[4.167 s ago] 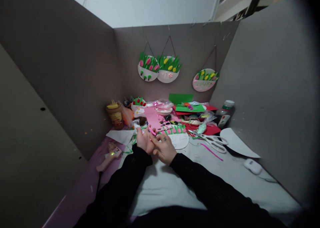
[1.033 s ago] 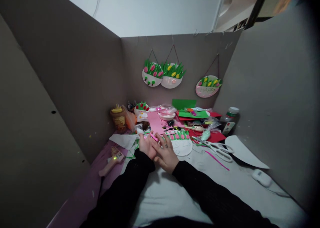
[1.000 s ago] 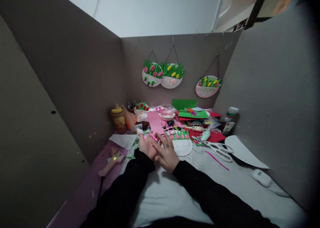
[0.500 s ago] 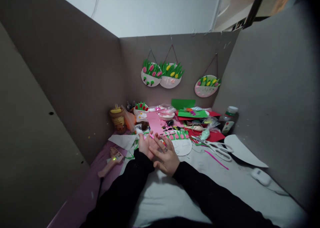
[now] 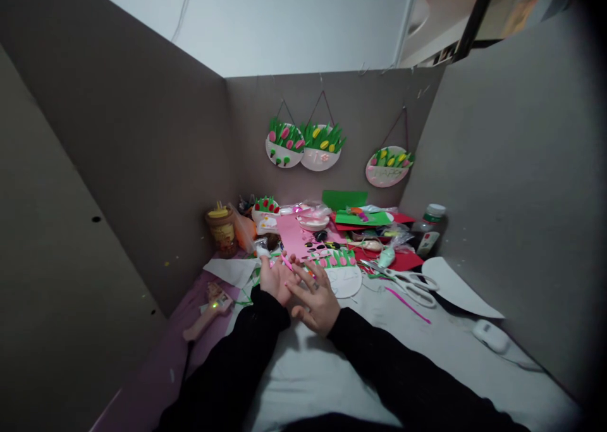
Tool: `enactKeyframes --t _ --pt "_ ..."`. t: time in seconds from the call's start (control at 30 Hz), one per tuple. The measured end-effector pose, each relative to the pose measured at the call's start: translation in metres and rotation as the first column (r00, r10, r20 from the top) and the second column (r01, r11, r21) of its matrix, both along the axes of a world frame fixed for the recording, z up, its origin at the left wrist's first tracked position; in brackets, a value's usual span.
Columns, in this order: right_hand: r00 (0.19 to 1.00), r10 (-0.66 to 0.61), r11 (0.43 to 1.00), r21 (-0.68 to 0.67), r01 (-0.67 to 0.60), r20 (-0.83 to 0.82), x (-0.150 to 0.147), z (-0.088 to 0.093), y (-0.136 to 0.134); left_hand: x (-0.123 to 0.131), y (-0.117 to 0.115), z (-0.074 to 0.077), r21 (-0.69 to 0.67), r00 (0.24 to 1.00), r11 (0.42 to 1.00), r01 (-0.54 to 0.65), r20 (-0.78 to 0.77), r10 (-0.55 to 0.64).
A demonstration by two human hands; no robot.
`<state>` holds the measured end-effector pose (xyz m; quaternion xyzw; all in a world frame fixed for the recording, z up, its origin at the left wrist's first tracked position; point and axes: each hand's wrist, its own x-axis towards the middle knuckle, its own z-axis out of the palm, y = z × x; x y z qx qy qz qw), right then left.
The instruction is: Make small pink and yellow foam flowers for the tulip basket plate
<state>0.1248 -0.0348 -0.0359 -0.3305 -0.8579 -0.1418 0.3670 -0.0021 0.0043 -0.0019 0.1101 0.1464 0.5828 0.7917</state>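
Note:
My left hand [image 5: 274,280] and my right hand [image 5: 315,299] meet over the near middle of the table, both in black sleeves. The left hand's fingers are closed round a thin pink strip [image 5: 287,263] that sticks up from between the hands. My right hand lies beside it with fingers spread, fingertips touching the strip and the left hand. Just beyond them lies a white half-round paper plate [image 5: 342,279] edged with green grass and pink tulips.
White scissors [image 5: 408,278], a loose pink strip [image 5: 408,296] and a white sheet [image 5: 458,279] lie to the right, a pink glue gun [image 5: 207,310] to the left. Craft clutter, a jar [image 5: 220,229] and a bottle [image 5: 429,225] fill the back. Cardboard walls enclose the table.
The hands have stayed together on the pink strip; the right hand's fingers have spread and shifted slightly. The view has tilted a little.

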Motion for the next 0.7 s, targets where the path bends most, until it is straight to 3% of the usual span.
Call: enactKeyframes --t 0.5,0.7 --pt "0.996 -0.061 0.993 -0.107 0.054 -0.064 0.0046 -0.0002 0.0066 0.0024 0.0001 -0.0001 -0.069 0.993 0.992 -0.102 0.047 0.105" --pt "0.998 -0.063 0.988 -0.142 0.059 -0.024 0.0013 0.0028 0.0030 0.0006 -0.0005 -0.0008 -0.045 0.996 0.996 -0.078 0.041 0.080"
